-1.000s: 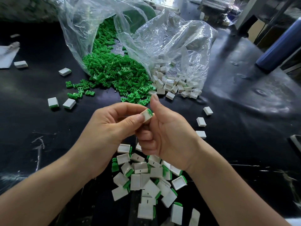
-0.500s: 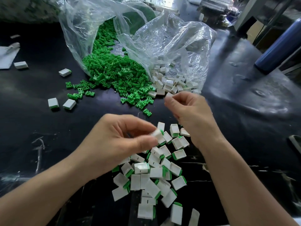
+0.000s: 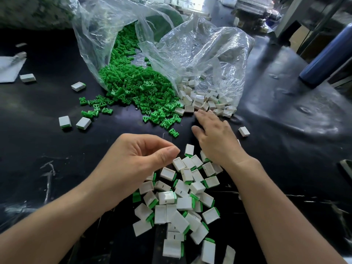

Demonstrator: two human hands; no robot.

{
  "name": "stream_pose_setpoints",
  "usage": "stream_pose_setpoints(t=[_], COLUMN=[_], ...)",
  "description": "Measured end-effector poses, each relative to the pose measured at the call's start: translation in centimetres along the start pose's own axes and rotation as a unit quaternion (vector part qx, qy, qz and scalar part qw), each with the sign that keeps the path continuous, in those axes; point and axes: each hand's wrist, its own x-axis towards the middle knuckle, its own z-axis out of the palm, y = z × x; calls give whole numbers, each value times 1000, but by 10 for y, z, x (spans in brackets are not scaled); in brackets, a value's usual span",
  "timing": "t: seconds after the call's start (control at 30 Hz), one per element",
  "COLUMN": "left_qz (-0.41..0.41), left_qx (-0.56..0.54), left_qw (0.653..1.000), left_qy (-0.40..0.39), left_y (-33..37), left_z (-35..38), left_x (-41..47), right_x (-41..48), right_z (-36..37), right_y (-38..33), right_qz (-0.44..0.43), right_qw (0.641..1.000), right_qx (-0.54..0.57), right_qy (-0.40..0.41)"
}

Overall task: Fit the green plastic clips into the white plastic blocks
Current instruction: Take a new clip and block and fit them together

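Now right hand (image 3: 215, 136), flat and empty, nears white blocks (image 3: 189, 109) at 12 o'clock; I'd pinch just one, left hand (image 3: 141, 159) loose, empty.

right hand (image 3: 217, 138) reached blocks (image 3: 198, 101), left hand (image 3: 137, 161) emptied

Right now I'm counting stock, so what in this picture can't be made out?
Head view:
Left hand: curled fingers hide whether it pinches anything.
Finished blocks: some covered by the right hand and forearms, some cut off at the bottom edge.
Green clips and white blocks deep in the bags: blurred by creased plastic.
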Motion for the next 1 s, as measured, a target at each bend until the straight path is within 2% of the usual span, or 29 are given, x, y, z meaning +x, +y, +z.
stream_pose_setpoints(t=[0.13,0.3,0.37,0.5,0.6,0.67,0.83,0.93,1.0], left_qz=[-12,-18,-21,-25,-33,-26,-27,-31,-32], left_qx=[-23,-15,2,14,-1,-2,-15,-2,7], left_qw=[1000,999,998,996,997,998,994,993,994], left_qy=[14,33,53,90,73,66,104,110,102], left_y=[-2,-5,-8,-14,-12,-9,-7,-8,-8], left_z=[0,-1,-3,-6,-5,-3,-4,-4,-4], left_x=[2,3,4,8,8,6,7,8,7], right_x=[-6,-8,-10,-22,-32,-35,-33,-28,-26], right_z=[-3,-3,-6,-12,-9,-5,-2,2,5], right_y=[-2,-3,-7,-24,-37,-42,-39,-34,-32], right_qz=[-23,-28,-23,-51,-79,-76,-67,-80,-112], right_qw=[995,992,983,945,933,928,946,972,984], right_qx=[18,59,141,321,350,365,313,199,113], right_qy=[100,105,119,37,-18,-24,46,93,77])
